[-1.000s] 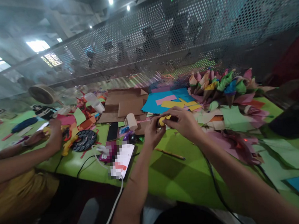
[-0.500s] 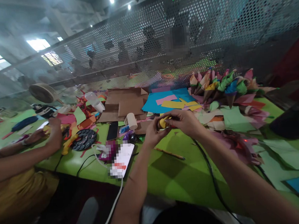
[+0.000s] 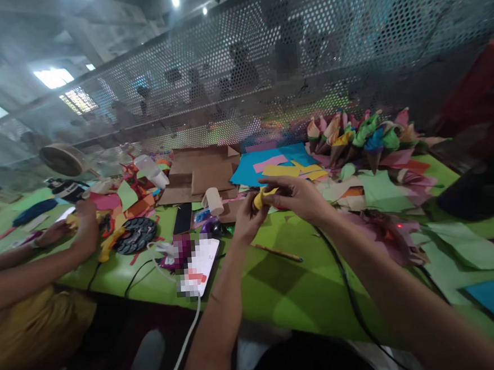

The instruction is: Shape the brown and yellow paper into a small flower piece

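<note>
Above the green table, my left hand (image 3: 249, 217) and my right hand (image 3: 295, 195) meet around a small rolled yellow piece (image 3: 260, 200), which looks like foam or paper sheet. The left fingers wrap its lower side. My right thumb and fingertips pinch its upper right edge. Just beyond the hands lie yellow strips (image 3: 280, 171) and a pink strip (image 3: 270, 163) on a blue sheet (image 3: 246, 169). A thin brown stick (image 3: 277, 253) rests on the table below the hands.
A charging phone (image 3: 201, 267) and its white cable lie left of my left forearm. A black cable (image 3: 345, 279) runs under my right arm. Paper ice-cream cones (image 3: 371, 139) stand at the back right. Cardboard (image 3: 213, 179) lies behind. A co-worker's hand (image 3: 85, 219) works at far left.
The yellow piece has turned slightly in my fingers, and my right fingers have straightened somewhat over it. The whole view has shifted slightly.
</note>
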The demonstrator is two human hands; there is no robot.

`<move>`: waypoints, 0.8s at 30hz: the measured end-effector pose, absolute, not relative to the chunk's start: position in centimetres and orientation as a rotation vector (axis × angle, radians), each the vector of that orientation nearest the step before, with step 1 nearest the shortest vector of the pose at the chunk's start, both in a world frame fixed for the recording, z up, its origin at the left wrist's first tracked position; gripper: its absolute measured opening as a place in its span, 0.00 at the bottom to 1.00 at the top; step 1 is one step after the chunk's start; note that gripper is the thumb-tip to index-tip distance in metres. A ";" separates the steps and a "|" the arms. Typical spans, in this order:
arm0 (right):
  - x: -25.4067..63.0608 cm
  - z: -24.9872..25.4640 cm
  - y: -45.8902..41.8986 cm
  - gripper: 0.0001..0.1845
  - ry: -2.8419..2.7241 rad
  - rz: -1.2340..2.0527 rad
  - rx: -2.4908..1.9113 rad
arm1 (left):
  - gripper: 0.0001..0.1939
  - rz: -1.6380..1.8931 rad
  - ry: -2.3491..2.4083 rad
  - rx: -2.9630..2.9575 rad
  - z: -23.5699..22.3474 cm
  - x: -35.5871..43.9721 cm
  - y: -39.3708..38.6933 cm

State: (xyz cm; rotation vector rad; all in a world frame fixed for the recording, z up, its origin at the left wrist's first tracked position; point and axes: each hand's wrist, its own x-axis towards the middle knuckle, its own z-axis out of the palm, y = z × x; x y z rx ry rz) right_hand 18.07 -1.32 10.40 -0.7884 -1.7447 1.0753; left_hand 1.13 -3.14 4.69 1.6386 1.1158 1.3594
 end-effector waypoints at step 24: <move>16.2 9.2 -2.2 0.07 -1.581 1.118 -0.981 | 0.14 1.665 1.158 2.142 5.0 0.3 -3.5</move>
